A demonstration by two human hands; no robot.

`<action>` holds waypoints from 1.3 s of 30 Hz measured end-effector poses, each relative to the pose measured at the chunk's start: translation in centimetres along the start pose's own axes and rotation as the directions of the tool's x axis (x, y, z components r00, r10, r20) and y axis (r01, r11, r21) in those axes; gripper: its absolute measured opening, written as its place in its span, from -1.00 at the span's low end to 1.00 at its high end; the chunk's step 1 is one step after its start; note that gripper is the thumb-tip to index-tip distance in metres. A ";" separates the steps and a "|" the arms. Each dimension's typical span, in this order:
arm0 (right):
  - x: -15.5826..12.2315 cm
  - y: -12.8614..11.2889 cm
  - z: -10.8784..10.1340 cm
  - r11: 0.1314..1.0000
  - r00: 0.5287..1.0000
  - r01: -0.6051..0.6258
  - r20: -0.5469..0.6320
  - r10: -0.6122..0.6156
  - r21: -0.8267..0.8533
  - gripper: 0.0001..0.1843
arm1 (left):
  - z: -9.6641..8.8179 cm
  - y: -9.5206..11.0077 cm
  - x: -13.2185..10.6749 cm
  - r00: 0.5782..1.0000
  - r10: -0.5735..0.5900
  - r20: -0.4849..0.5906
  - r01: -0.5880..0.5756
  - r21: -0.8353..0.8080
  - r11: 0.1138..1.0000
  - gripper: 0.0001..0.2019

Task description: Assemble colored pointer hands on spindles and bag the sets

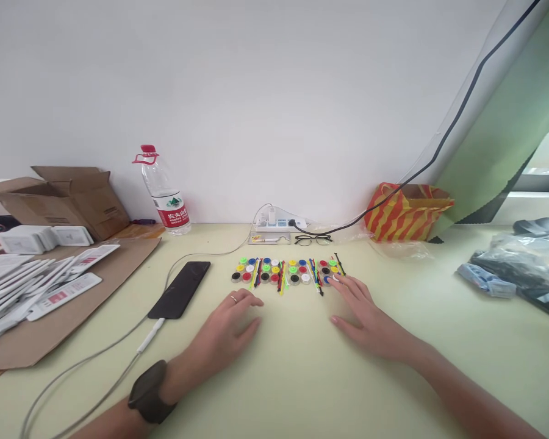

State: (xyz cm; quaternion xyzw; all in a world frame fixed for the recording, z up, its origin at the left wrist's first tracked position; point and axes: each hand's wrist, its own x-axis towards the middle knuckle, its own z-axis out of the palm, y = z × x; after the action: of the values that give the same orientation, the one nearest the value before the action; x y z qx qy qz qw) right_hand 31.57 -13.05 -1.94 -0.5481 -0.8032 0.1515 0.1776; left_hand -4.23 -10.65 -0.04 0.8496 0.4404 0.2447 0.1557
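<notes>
Small round discs in clear rims (pixel 266 269), coloured green, blue, yellow, white, red and black, lie in groups at the table's middle. Between the groups run bundles of thin coloured sticks (pixel 282 277), too small to identify surely. My left hand (pixel 229 323), with a ring and a dark wristwatch (pixel 150 390), rests just in front of the leftmost discs, fingers loosely bent, thumb apart, holding nothing. My right hand (pixel 366 317) has its fingers spread at the rightmost group; its fingertips reach a white disc and partly cover it. Whether they press on it I cannot tell.
Left of the hands lies a black phone (pixel 180 289) on a cable. A water bottle (pixel 167 195), power strip (pixel 279 222) and eyeglasses (pixel 313 240) stand or lie along the wall. White cards (pixel 64 292) and a cardboard box (pixel 73 201) are left, a striped bag (pixel 405 213) right.
</notes>
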 end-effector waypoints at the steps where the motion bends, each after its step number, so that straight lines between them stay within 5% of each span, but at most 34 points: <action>1: 0.0 0.0 0.0 1.000 1.000 0.001 0.001 -0.001 0.004 -0.23 | -0.1 -0.4 0.1 0.999 -0.017 -0.036 0.018 0.047 0.999 -0.75; 9: 0.1 -0.5 -0.3 1.000 1.000 0.006 -0.009 -0.006 0.010 -0.25 | -0.5 -1.3 0.4 1.000 -0.014 0.005 0.012 0.272 0.962 -0.51; 23: -0.1 -0.9 0.4 0.997 0.996 0.068 -0.056 -0.066 0.030 -0.33 | 0.1 -1.9 0.9 0.998 -0.047 -0.049 0.057 0.249 0.967 -0.52; 30: 0.4 -3.6 3.2 0.918 0.898 0.396 -0.199 -0.392 -0.024 -0.61 | -1.8 -4.1 2.5 0.996 0.055 -0.075 -0.017 0.432 0.902 -0.66; 36: 1.8 -2.2 3.3 0.928 0.828 0.344 -0.420 -0.371 -0.140 -0.87 | -0.1 0.1 4.0 0.968 0.239 -0.079 -0.190 0.392 0.900 -0.74; 39: 3.5 -0.2 3.1 0.947 0.812 0.252 -0.488 -0.319 -0.200 -0.91 | 2.0 2.8 4.0 0.950 0.301 0.081 -0.310 0.318 0.896 -0.87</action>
State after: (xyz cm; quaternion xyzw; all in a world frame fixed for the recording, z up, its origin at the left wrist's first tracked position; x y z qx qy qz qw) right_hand 28.80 -9.99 -4.24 -0.4513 -0.8075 -0.0796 0.3713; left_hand 0.73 -8.99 0.77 0.9256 0.3337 0.1773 -0.0212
